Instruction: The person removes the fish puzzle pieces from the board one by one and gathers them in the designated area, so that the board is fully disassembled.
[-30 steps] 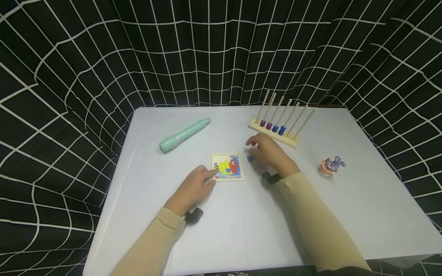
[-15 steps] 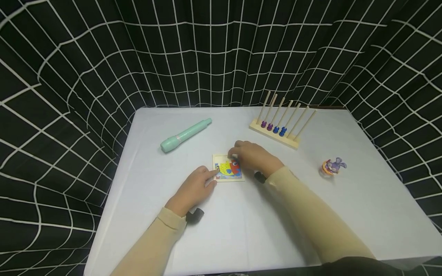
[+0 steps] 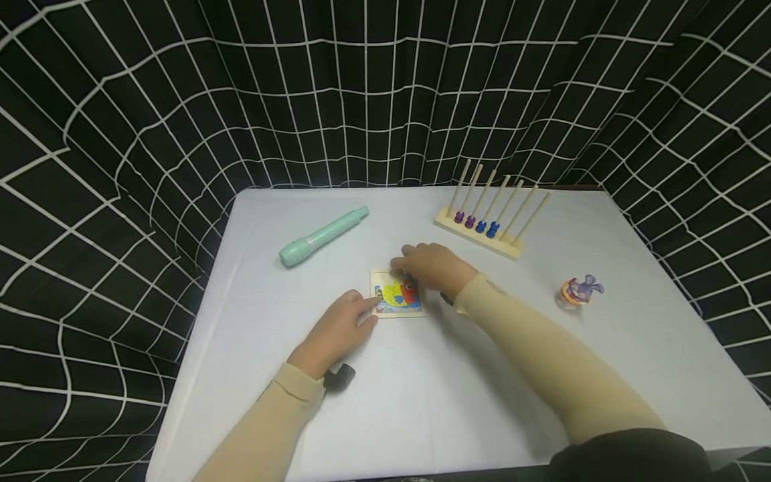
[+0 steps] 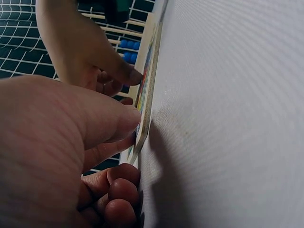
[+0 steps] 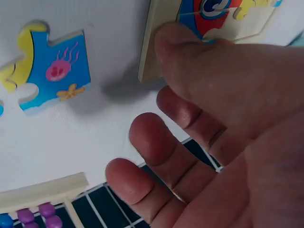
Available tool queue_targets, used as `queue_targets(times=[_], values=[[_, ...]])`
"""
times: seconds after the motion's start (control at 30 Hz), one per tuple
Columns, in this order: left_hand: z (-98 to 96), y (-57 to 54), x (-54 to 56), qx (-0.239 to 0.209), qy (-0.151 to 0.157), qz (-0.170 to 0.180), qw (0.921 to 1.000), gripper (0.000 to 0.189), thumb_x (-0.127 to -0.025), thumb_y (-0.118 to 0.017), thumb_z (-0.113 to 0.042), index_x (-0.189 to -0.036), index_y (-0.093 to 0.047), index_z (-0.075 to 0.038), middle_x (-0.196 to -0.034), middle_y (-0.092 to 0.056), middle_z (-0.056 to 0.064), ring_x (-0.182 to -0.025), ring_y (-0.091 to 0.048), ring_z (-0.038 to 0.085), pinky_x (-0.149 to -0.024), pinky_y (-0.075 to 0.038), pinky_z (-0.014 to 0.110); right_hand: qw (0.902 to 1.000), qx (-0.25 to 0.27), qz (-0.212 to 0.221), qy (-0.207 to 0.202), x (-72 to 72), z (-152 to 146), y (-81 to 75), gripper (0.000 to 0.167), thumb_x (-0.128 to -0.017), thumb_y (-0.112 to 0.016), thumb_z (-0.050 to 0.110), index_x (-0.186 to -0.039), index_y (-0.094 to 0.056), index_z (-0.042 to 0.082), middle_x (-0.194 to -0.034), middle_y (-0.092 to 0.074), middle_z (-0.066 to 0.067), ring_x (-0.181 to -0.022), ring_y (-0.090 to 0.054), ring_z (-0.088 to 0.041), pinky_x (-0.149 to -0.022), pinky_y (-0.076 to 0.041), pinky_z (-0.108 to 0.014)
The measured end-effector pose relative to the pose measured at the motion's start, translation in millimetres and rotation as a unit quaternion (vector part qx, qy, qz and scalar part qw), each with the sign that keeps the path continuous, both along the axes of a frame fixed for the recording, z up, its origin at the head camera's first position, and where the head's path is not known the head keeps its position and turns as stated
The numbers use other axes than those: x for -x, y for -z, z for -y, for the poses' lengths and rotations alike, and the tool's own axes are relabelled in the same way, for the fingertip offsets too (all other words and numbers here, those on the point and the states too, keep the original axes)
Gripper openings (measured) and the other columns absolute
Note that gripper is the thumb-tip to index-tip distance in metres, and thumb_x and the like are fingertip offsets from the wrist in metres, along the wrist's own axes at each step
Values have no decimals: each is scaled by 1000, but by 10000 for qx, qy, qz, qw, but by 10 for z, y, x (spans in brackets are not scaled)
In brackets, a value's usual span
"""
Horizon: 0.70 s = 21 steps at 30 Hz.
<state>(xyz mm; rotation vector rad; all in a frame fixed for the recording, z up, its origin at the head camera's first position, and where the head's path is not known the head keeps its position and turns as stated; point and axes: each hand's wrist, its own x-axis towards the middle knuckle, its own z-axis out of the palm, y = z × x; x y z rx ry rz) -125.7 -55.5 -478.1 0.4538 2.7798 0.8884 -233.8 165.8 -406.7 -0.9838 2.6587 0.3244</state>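
A small wooden jigsaw puzzle (image 3: 399, 301) with a yellow-and-red fish lies on the table; its upper part shows bare wood. My left hand (image 3: 340, 328) rests at its left side, index finger extended onto the picture and thumb by the lower left corner. Over the upper right corner is my right hand (image 3: 435, 266), its thumb touching the board in the right wrist view. Its index fingertip is hidden, so whether it pinches a piece cannot be told. A loose blue puzzle piece (image 5: 66, 66) with a pink jellyfish lies beside the board in that view.
Behind the right hand stands a wooden bead rack (image 3: 478, 233) with upright pegs and purple and blue beads. A mint-green tube (image 3: 323, 236) lies at the back left. A purple rabbit-eared toy (image 3: 579, 291) stands at right. Dark gridded curtains surround the white table.
My right hand has moved left from the table beside the puzzle to the board's upper right corner, its forearm swinging over. My left hand stays where it was on the board.
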Motion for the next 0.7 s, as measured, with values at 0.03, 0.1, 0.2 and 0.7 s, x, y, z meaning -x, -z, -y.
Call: queue_targets(times=[0.03,0.1,0.2,0.7], values=[[0,6,-1,-6,-3,-2,10000,45,-108,-67,-30,-152,-67,-20,-103,-55,-2,-91,-52,15,-80,-48,31,10000,-46,19,-8,8,7,0,50,-98,-80,6,-139,-66,30,-114,-66,-1,-96,-62,-24,-99,-61,-42],[0,12,-4,-5,-4,-19,10000,45,-108,-67,-30,-152,-67,-21,-103,-54,-2,-91,-52,15,-81,-48,30,10000,-53,61,-10,23,9,4,47,-99,-79,6,-138,-66,29,-113,-66,-1,-96,-63,-25,-98,-61,-42],[-2,12,-8,-7,-3,-50,10000,45,-108,-67,-30,-152,-67,-20,-103,-54,-3,-91,-52,14,-80,-48,30,9998,86,150,10,47,-14,17,42,-100,-78,4,-133,-66,27,-111,-65,0,-95,-63,-24,-97,-61,-41],[-11,-25,-17,6,-87,-10,10000,44,-108,-68,-30,-151,-68,-20,-101,-54,-2,-90,-52,15,-78,-47,30,9879,1282,768,403,100,-128,72,12,-106,-70,10,-105,-68,21,-97,-69,3,-94,-62,-21,-95,-57,-37]])
